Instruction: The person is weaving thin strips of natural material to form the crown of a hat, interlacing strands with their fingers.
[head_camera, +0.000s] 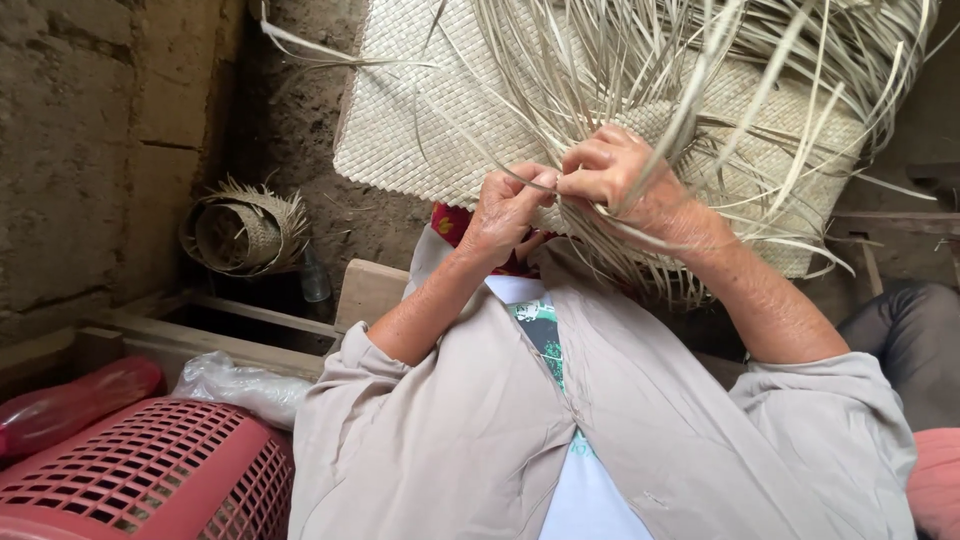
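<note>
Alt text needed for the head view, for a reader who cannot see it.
Two bare hands, left hand and right hand, pinch pale straw strips at the loose edge of a woven mat. A red plastic basket sits lower left, and a small woven roll lies on the dirt floor.

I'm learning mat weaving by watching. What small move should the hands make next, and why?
Probably pull the pinched strip snug against the woven mat. The left hand and right hand both grip strips at its unfinished edge, where many loose strips fan out unwoven.
</note>
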